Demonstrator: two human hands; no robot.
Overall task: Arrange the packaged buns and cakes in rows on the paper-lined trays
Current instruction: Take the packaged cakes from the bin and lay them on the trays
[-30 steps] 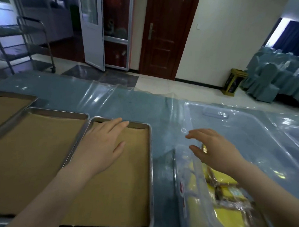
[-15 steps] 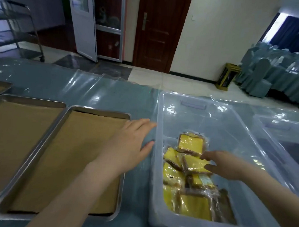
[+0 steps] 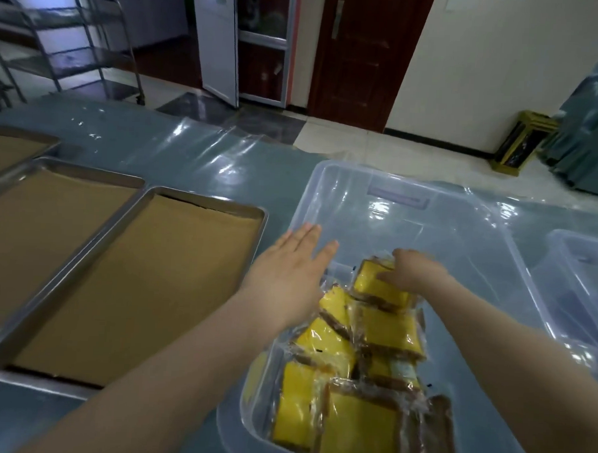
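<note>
Right hand (image 3: 415, 272) fingers curled round top packaged cake (image 3: 370, 289) in clear bin (image 3: 395, 182), left hand (image 3: 289, 270) fingers straight over its rim

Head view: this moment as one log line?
right hand: grips far cake pack in bin | left hand: open, above bin edge | tray: paper-lined

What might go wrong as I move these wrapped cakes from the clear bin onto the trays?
1. The right hand grips the top cake packet, which lies on a jumbled heap in the clear bin; lifting could drag neighbours or squash it.
2. The brown paper in the nearest tray looks loose; sliding packets might rumple it.
</note>
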